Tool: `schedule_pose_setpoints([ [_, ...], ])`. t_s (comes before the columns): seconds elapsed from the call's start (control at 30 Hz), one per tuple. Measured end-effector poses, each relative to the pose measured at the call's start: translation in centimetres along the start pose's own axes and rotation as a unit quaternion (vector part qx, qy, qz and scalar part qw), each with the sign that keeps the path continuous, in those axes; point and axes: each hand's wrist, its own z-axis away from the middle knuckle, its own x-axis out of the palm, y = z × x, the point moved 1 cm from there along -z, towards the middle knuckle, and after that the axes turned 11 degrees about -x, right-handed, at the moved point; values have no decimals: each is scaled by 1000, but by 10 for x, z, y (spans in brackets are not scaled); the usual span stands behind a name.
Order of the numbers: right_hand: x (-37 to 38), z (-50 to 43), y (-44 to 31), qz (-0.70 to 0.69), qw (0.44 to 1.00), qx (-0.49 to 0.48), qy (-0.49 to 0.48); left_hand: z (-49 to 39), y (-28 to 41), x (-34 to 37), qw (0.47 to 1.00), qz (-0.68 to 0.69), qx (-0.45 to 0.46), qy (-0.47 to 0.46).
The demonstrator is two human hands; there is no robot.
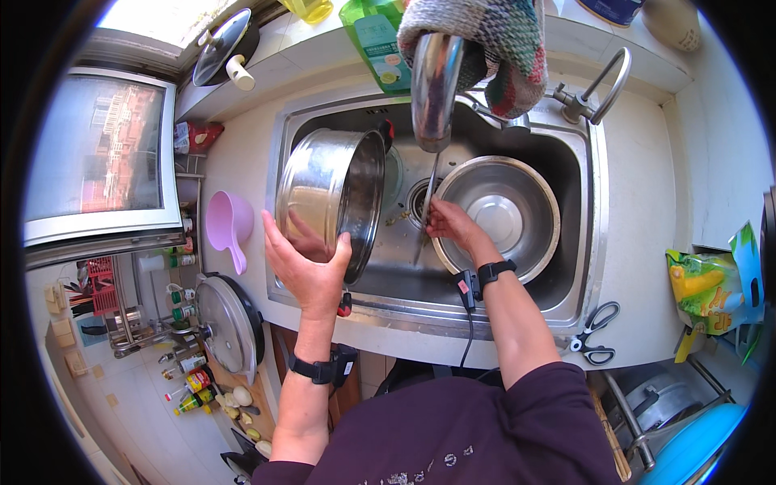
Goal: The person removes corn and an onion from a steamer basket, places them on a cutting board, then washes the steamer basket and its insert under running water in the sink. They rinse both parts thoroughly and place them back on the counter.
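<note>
My left hand (308,267) grips a stainless steel pot (315,188), which is tipped on its side at the left of the sink (400,273). The thumb lies by the rim and the fingers spread along the outer wall. The pot's mouth faces right, and it has red and black handles. My right hand (453,225) is near the drain (419,200), fingers bent in. A thin grey streak passes by its fingertips below the faucet (433,97); whether it is water or an edge-on item is unclear. Beside that hand sits a wide steel basin (527,188).
A knitted cloth (515,66) drapes over the faucet, before a green detergent bottle (373,45). Left of the sink are a pink dipper (229,221) and a lidded electric pan (227,324). Scissors (593,336) lie at the right front edge. A small tap (597,91) stands back right.
</note>
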Motion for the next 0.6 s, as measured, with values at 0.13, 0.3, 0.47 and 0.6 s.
schedule_pose_setpoints([
  [0.13,7,1,-11,-102,987,-76,-103,2,-9,-4,999,27,-27,-10],
  [0.3,19,3,-20,77,996,-19,-34,0,-31,-9,991,102,-84,-11],
  [0.47,31,13,-33,136,990,-33,-16,-3,-66,-18,937,291,-190,-32],
  [0.6,39,32,-54,54,995,-59,-57,-4,-92,-25,906,354,-233,-20],
])
